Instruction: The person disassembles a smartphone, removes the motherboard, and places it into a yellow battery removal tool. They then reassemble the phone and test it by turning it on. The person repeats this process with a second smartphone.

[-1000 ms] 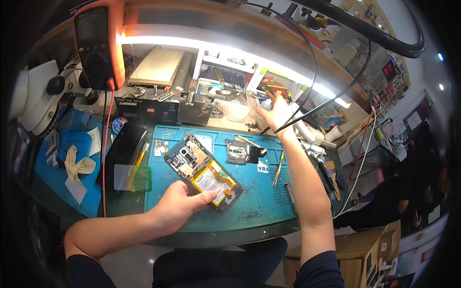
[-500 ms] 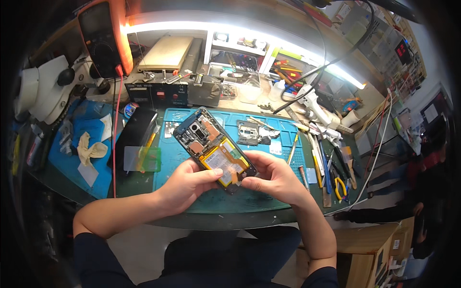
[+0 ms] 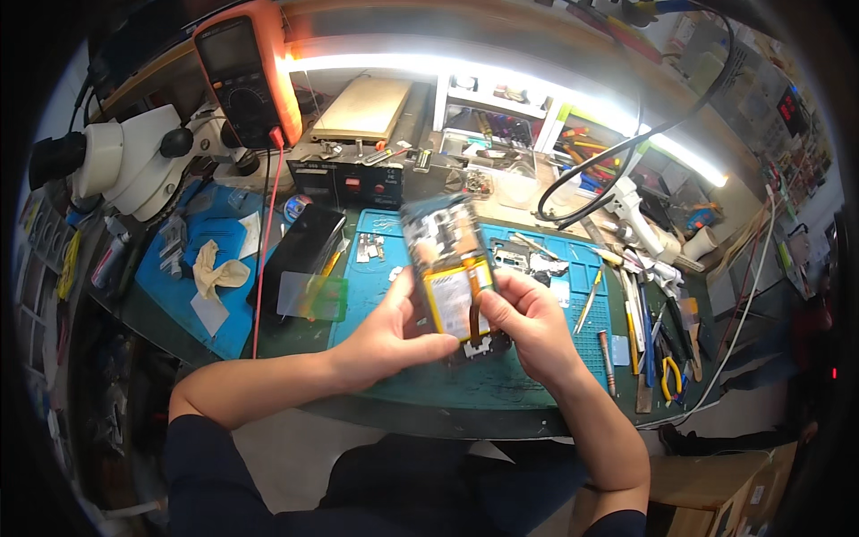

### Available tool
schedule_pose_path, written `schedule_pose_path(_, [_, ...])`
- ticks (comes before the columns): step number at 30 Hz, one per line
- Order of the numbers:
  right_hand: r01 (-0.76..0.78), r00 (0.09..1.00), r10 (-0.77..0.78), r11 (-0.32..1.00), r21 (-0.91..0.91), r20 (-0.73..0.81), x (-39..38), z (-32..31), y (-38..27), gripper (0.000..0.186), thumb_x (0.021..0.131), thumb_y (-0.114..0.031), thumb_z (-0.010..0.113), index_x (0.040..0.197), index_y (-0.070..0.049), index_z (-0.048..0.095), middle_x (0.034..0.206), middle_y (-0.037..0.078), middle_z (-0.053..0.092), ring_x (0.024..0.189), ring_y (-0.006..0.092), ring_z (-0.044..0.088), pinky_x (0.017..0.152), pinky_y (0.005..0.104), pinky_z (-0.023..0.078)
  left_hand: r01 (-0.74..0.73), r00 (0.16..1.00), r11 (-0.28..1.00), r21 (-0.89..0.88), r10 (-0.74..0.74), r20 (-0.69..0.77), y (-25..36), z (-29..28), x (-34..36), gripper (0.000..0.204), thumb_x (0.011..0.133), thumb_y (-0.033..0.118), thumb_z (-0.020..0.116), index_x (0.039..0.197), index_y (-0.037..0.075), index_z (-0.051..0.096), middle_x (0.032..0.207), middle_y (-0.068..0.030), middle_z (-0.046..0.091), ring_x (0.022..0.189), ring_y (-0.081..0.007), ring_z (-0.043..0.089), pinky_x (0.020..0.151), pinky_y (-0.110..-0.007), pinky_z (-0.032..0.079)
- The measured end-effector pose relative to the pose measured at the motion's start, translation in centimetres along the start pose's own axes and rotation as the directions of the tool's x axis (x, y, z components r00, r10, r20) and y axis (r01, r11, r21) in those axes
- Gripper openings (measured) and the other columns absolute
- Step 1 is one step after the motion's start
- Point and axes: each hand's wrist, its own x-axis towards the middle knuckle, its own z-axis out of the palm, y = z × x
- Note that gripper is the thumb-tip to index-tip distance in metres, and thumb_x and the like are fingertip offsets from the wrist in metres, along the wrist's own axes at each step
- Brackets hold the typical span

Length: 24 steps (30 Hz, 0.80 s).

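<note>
An opened smartphone (image 3: pixel 450 300) is held up over the mat, its back cover off and slightly blurred. Its top end shows circuit parts, and below them lies a silver battery with yellow edges. An orange-brown ribbon cable runs down the battery's right side. My left hand (image 3: pixel 380 338) is closed on the phone's left edge, the thumb lying across the lower left. From the right side, my right hand (image 3: pixel 537 336) grips the phone, its thumb on or close to the ribbon cable. The fingers behind the phone are hidden.
Beneath lies a blue repair mat (image 3: pixel 403 380) with metal phone parts (image 3: pixel 512 258). Tweezers and screwdrivers surround yellow-handled pliers (image 3: pixel 669 379) at right. A dark phone panel (image 3: pixel 304 242) and green clear box (image 3: pixel 322 297) lie left. Behind stand a microscope (image 3: pixel 134 166) and orange multimeter (image 3: pixel 242 85).
The phone has turned more upright from its leftward tilt. My right thumb has moved from its lower edge up to the ribbon cable. My left thumb has slid lower. The whole view has shifted.
</note>
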Motion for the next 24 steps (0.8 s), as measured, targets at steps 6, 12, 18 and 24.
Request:
schedule_pose_path(6, [0.045,0.999,-0.045,0.998,-0.035,0.014,-0.4,1.2,0.9,0.032,0.101,-0.013,0.067,0.127,0.001,0.056,0.122,0.009,0.068,0.111,0.0131,0.064,0.098,0.0317,0.052,-0.012,0.997,0.987,0.159,0.024,-0.072,-0.6,-0.1,0.0,0.072,0.095,0.009,0.073,0.151,0.005,0.028,0.140,-0.0097,0.052,0.128,-0.0175,0.056,0.110,-0.038,0.048])
schedule_pose_path(12, [0.114,0.993,-0.112,0.991,-0.064,0.030,-0.7,1.5,1.2,0.033,0.101,-0.015,0.067,0.128,0.002,0.057,0.123,0.010,0.067,0.116,0.0139,0.061,0.098,0.0316,0.051,-0.124,0.984,0.972,0.201,0.146,-0.098,-1.0,-0.7,0.1,0.055,0.097,0.008,0.071,0.143,0.005,0.041,0.135,-0.0092,0.058,0.125,-0.0166,0.059,0.106,-0.037,0.050])
schedule_pose_path(18, [0.097,0.994,-0.102,0.989,-0.115,-0.039,-0.7,1.8,1.3,0.028,0.101,-0.017,0.068,0.121,0.002,0.062,0.117,0.008,0.069,0.108,0.0118,0.063,0.094,0.0298,0.051,-0.105,0.986,0.959,0.265,0.135,-0.094,-1.3,-0.4,-0.1,0.057,0.095,0.005,0.073,0.142,0.003,0.040,0.134,-0.0106,0.059,0.124,-0.0175,0.060,0.105,-0.037,0.051])
schedule_pose_path(24, [0.081,0.996,-0.086,0.992,-0.099,-0.039,-0.8,1.7,1.6,0.028,0.100,-0.018,0.069,0.119,0.002,0.063,0.111,0.008,0.071,0.103,0.0108,0.063,0.090,0.0304,0.052,-0.114,0.989,0.957,0.266,0.135,-0.063,-1.6,0.0,-0.3,0.057,0.096,0.006,0.072,0.142,0.003,0.039,0.135,-0.0117,0.058,0.126,-0.0184,0.058,0.107,-0.038,0.050])
